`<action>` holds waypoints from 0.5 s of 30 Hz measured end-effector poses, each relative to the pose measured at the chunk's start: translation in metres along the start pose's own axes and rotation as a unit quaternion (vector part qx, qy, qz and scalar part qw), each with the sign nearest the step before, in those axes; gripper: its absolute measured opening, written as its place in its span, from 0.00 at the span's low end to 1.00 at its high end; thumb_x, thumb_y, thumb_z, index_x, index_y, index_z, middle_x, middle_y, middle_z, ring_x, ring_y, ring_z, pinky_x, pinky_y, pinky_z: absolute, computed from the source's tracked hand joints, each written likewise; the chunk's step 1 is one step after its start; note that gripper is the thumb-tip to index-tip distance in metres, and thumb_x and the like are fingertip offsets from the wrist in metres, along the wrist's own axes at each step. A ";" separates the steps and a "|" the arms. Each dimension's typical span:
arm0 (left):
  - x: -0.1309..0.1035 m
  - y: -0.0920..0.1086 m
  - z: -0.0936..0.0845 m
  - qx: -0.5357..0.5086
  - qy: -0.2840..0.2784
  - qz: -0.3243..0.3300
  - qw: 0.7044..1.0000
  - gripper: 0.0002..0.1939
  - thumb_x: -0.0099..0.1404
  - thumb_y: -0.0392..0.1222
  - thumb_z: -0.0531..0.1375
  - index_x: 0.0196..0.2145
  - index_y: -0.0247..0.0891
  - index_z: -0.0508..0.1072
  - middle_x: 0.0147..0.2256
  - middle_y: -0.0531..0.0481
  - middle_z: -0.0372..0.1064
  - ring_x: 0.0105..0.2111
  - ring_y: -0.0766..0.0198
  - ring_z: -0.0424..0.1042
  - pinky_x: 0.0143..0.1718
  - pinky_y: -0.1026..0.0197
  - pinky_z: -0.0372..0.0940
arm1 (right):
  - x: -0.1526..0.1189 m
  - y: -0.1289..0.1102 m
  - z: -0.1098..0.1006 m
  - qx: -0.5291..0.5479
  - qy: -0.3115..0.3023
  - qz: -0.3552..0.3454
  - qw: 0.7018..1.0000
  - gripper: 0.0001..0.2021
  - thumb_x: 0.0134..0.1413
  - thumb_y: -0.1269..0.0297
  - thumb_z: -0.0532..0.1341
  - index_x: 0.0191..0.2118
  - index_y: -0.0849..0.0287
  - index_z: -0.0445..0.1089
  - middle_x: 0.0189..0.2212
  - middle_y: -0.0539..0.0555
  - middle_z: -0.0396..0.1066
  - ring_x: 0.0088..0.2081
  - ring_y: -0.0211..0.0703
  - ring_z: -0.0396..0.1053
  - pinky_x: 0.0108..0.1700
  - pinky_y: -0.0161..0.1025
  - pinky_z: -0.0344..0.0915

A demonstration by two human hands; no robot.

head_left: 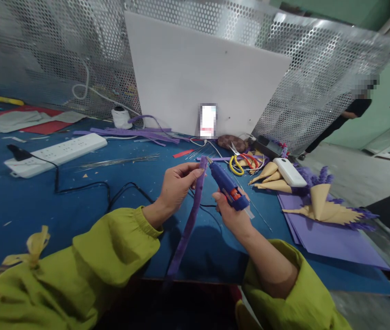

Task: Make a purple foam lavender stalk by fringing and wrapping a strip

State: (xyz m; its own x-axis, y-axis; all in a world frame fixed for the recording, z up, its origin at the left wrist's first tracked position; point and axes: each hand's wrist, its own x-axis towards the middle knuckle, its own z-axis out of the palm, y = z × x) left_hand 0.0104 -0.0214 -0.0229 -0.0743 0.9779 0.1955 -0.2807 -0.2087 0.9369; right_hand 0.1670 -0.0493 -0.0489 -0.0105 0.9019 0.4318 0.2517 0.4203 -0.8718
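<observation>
Near the middle of the view, my left hand [178, 187] pinches the upper end of a long purple strip [192, 220], which hangs down toward the table's front edge. My right hand [233, 214] is wrapped round a blue glue gun [225, 183] just to the right. The gun's nozzle points up and left and is close to the strip's top end; whether they touch I cannot tell. More purple strips [146, 134] lie at the back of the blue table [133, 183].
A white power strip [60, 153] with a black cord lies at left. A lit phone [208, 121] leans on a white board [195, 68]. Yellow-handled scissors [236, 166], a white power bank [289, 172] and paper cones [319, 200] on purple sheets [339, 243] are at right. A person [346, 117] stands beyond.
</observation>
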 end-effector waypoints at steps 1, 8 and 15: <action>0.000 0.000 0.000 -0.001 0.000 0.000 1.000 0.11 0.52 0.44 0.69 0.31 0.36 0.80 0.24 0.54 0.70 0.21 0.71 0.60 0.23 0.66 0.58 | 0.000 0.000 0.000 0.000 0.001 0.001 1.000 0.16 0.51 0.50 0.66 0.27 0.56 0.65 0.19 0.46 0.61 0.20 0.35 0.59 0.23 0.34 0.60; 0.000 0.000 0.000 0.004 0.006 -0.003 1.000 0.11 0.52 0.45 0.69 0.32 0.36 0.80 0.24 0.53 0.70 0.21 0.71 0.61 0.23 0.65 0.58 | 0.000 0.002 0.002 -0.001 0.009 0.013 1.000 0.17 0.50 0.49 0.66 0.26 0.56 0.63 0.19 0.46 0.61 0.20 0.35 0.59 0.23 0.33 0.59; 0.001 -0.002 -0.001 0.002 0.005 -0.001 1.000 0.11 0.52 0.45 0.69 0.32 0.37 0.81 0.24 0.53 0.70 0.22 0.71 0.62 0.24 0.66 0.59 | -0.002 0.004 0.002 0.003 0.010 0.023 1.000 0.17 0.49 0.49 0.66 0.25 0.56 0.63 0.19 0.46 0.62 0.20 0.36 0.59 0.23 0.34 0.60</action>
State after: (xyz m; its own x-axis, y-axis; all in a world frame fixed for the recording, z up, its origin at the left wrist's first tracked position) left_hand 0.0096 -0.0206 -0.0247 -0.0834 0.9782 0.1904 -0.2770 -0.2063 0.9385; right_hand 0.1655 -0.0490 -0.0533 0.0206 0.9178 0.3966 0.2448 0.3800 -0.8920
